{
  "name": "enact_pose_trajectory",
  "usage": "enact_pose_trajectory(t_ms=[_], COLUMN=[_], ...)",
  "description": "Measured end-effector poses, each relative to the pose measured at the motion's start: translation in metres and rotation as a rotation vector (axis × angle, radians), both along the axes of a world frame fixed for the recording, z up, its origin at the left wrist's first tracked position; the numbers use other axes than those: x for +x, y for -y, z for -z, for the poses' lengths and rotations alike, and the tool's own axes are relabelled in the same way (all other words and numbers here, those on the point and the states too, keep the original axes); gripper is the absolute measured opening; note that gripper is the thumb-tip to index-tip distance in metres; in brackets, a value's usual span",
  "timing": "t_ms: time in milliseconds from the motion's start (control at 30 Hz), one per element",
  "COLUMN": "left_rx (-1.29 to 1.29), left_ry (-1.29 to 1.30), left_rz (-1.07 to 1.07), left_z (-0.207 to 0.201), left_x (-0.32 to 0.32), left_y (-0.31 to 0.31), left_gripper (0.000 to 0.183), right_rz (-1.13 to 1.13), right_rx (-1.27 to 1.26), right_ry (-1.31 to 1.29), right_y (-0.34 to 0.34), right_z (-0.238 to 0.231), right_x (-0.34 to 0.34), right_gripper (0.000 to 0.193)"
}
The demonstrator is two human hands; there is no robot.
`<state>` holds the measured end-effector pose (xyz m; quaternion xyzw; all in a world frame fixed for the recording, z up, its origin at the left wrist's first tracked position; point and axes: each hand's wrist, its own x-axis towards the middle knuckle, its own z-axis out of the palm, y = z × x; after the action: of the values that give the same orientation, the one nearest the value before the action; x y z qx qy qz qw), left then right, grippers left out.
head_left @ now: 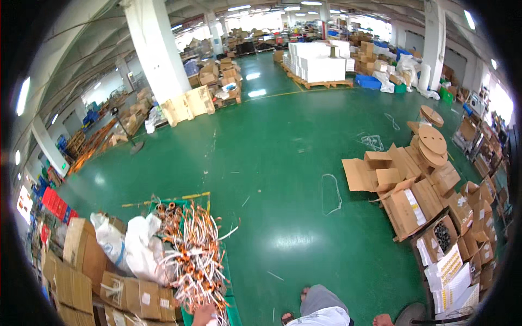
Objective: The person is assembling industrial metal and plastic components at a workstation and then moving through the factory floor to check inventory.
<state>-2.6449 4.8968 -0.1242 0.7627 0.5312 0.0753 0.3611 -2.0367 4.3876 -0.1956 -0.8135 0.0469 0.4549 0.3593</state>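
My left hand (204, 314) is at the lower edge, against the near end of a heap of copper-coloured coils with white leads (196, 250). Its fingers are lost among the pieces, so whether they grip one is unclear. The heap fills a green container (232, 311), whose side shows along the right. Only a small part of my right hand (382, 319) comes into view, low on the right, beside a dark round thing (411, 314). How its fingers are set does not show.
White sacks (142, 244) and cardboard boxes (138, 296) crowd the left. At right stand opened cartons (402, 212), a box of dark round parts (441, 236) and white sheets (448, 277). Loose strapping (340, 195) lies on the green floor (272, 163). White cartons (321, 68) are stacked on a pallet ahead.
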Motion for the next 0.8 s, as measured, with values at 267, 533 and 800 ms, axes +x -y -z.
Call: enact_pose_trajectory(t_ms=[267,533,800], left_rx=[-0.371,-0.238,-0.116], left_ry=[-0.045,-0.102,-0.134], left_rz=[-0.481,-0.352,-0.172], left_z=[-0.091,-0.051,0.024], left_x=[0.139,0.204,0.267], left_y=[-0.227,-0.403,-0.602], left_gripper=[0.038,0.039,0.042], right_rz=[-1.231,-0.479,-0.891], right_rx=[-0.173,0.154,-0.082], right_ry=[0.414,0.515,0.619], right_y=[-0.252,-0.736,-0.862], right_z=[0.069,-0.11,-0.007], right_x=[0.124,0.29,0.349], right_gripper=[0.012,0.031,0.025])
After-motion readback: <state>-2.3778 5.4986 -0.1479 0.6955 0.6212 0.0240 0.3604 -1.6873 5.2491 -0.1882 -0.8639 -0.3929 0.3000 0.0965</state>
